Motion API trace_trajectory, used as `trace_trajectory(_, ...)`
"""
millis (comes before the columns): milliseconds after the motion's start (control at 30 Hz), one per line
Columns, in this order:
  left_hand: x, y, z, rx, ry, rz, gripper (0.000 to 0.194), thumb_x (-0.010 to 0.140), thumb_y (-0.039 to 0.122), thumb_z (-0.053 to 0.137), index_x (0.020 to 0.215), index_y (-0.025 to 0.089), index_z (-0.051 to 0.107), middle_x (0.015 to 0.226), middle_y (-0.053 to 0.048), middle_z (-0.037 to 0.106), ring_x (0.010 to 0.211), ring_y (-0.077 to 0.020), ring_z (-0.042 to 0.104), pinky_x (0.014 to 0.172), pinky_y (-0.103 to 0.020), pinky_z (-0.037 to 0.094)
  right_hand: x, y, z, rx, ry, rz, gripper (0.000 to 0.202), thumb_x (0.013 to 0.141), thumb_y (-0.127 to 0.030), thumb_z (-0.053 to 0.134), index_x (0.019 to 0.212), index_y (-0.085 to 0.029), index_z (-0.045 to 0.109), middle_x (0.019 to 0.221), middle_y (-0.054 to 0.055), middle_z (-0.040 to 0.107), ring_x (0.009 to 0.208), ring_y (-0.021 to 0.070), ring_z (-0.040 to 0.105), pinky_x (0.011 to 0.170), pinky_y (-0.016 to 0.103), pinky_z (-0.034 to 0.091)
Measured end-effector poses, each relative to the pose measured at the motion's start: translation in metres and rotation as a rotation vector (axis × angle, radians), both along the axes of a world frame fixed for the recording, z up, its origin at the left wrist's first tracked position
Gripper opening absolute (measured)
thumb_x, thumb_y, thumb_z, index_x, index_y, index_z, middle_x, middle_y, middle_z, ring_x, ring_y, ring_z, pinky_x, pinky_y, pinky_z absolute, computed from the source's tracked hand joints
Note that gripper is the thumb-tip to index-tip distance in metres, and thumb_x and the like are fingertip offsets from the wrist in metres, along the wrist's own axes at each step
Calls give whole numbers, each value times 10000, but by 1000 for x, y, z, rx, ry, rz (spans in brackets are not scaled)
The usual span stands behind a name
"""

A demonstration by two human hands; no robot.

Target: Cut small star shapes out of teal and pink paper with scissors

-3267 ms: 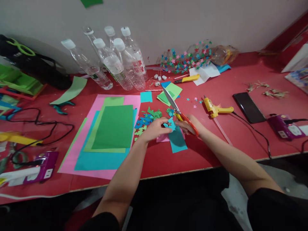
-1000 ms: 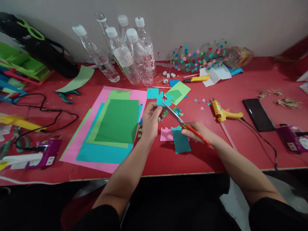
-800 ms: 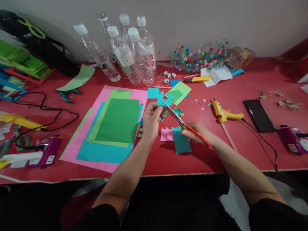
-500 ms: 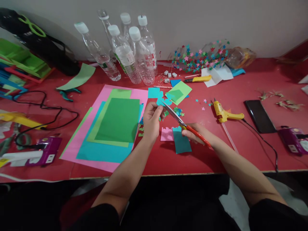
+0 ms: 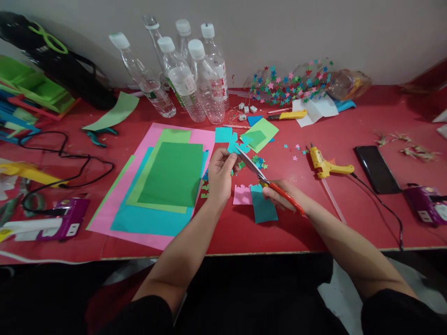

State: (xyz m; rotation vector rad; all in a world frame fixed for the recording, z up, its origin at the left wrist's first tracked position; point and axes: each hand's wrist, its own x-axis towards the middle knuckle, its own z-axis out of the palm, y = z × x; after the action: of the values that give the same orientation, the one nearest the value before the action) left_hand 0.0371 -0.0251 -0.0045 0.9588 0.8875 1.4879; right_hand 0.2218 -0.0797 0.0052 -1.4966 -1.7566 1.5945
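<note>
My right hand [image 5: 282, 194] is wrapped round red-handled scissors [image 5: 258, 172], their blades pointing up and left to my left fingertips. My left hand [image 5: 221, 170] is closed in a pinch on a small light-blue paper piece [image 5: 233, 147]; fingers partly cover it. Beyond it on the table lie more light-blue paper [image 5: 223, 135] and a light-green sheet [image 5: 261, 133]. Small cut paper stars [image 5: 259, 161] are scattered just behind the scissors. Below the blades lie a pink scrap [image 5: 242, 195] with a notched edge and a teal rectangle [image 5: 263, 209].
Stacked coloured sheets [image 5: 171, 174] lie left of my left hand. Several plastic bottles [image 5: 195, 83] stand at the wall, near a star-covered clear bottle [image 5: 291, 83]. To the right are a yellow glue gun [image 5: 324, 163] with its cord and a black phone [image 5: 377, 169]. A yellow cutter [image 5: 292, 114] lies behind.
Almost nothing differs. The scissors and my right hand have shifted very slightly to the left; my left hand keeps its place.
</note>
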Motion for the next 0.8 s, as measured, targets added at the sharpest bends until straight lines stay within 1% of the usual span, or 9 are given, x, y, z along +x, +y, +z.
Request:
trace_trajectory(100, 0, 0, 1, 0, -1, 2, 170, 805, 254, 627, 724, 192, 491, 588, 48, 538, 499, -54, 478, 489, -185, 393, -2, 0, 2, -7, -20, -22, 347, 859, -468, 508, 673, -175, 517, 487, -54, 437, 411, 83, 431, 447, 215, 348)
trace_trajectory(167, 0, 0, 1, 0, -3, 2, 168, 806, 251, 626, 724, 191, 493, 597, 44, 548, 500, -54, 479, 488, -186, 392, -3, -1, 2, 3, -21, -25, 333, 858, -448, 505, 670, -174, 520, 482, -55, 436, 406, 81, 428, 447, 214, 345)
trace_trajectory(400, -1, 0, 1, -4, -16, -2, 156, 808, 236, 619, 723, 192, 495, 575, 53, 516, 502, -55, 483, 483, -188, 386, -3, -1, -1, 0, -23, -38, 362, 846, -483, 508, 656, -176, 519, 467, -53, 425, 406, 88, 430, 440, 218, 341)
trace_trajectory(567, 0, 0, 1, -2, -26, -6, 153, 807, 238, 624, 730, 193, 499, 584, 52, 522, 505, -55, 493, 480, -188, 388, -2, -1, -3, 20, -14, -36, 401, 835, -534, 519, 654, -176, 513, 457, -53, 420, 396, 88, 414, 426, 220, 327)
trace_trajectory(800, -1, 0, 3, -5, -17, -3, 157, 800, 254, 625, 729, 195, 498, 578, 58, 501, 504, -55, 492, 485, -189, 394, -2, -2, -2, 30, -9, -39, 401, 830, -540, 524, 646, -184, 496, 443, -56, 410, 378, 88, 396, 412, 220, 310)
